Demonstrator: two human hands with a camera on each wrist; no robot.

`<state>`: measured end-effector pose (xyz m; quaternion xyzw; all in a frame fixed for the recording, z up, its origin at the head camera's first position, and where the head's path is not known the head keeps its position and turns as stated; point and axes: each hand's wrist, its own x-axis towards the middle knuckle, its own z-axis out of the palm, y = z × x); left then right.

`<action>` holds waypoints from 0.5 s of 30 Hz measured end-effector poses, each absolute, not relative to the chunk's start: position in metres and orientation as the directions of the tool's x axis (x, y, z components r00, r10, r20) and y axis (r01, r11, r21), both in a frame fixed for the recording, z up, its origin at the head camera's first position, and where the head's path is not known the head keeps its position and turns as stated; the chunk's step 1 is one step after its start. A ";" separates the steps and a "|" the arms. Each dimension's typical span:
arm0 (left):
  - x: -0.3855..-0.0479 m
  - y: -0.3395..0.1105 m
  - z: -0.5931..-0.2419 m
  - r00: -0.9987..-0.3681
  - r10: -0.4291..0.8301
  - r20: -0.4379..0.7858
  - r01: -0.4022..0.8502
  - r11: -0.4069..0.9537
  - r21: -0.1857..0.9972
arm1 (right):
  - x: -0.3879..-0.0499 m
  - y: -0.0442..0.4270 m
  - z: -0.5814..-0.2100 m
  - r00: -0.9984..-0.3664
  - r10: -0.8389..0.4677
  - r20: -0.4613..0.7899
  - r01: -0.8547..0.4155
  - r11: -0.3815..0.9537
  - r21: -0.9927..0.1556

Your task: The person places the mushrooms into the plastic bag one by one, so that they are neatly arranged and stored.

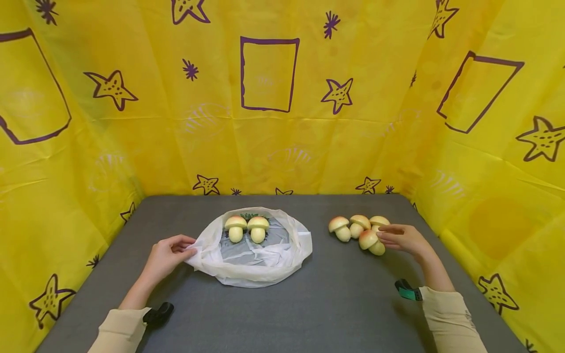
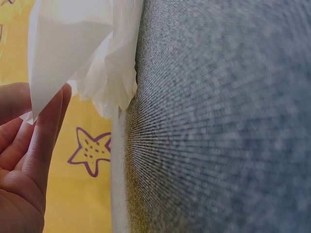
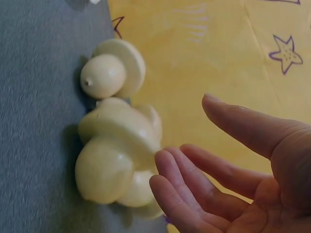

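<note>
Yellow fabric [image 1: 265, 132] printed with purple starfish and jar-like outlines encloses the far, left and right sides of a dark grey cloth-covered table [image 1: 265, 318]. Left of the middle lies a thin white plastic bag [image 1: 260, 275], its mouth spread wide. Two artificial mushrooms [image 1: 236, 221], pale yellow with orange-tinged caps, lie side by side toward the far part of the bag. Dark green leafy marks [image 1: 249, 215] show beside them; whether they are printed on the bag cannot be told.

At the bag's left edge, the left hand [image 1: 165, 255] pinches the plastic between thumb and fingers. On the table's right side, four matching mushrooms [image 1: 339, 229] sit in a close cluster: three in a far row, one nearer. Just right of the nearer mushroom [image 1: 370, 240] is the right hand [image 1: 403, 239], fingers loosely extended and thumb well apart from them. Whether its fingertips touch that mushroom cannot be told. Beige sleeves [image 1: 452, 316] cover both forearms.
</note>
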<state>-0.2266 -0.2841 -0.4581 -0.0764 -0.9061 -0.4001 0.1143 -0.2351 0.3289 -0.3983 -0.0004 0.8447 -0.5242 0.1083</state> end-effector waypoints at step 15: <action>-0.225 -0.286 -0.459 -0.958 0.050 0.281 0.241 0.670 0.702 | -0.237 0.349 -0.419 -0.973 -0.089 -0.211 0.148 0.458 -0.876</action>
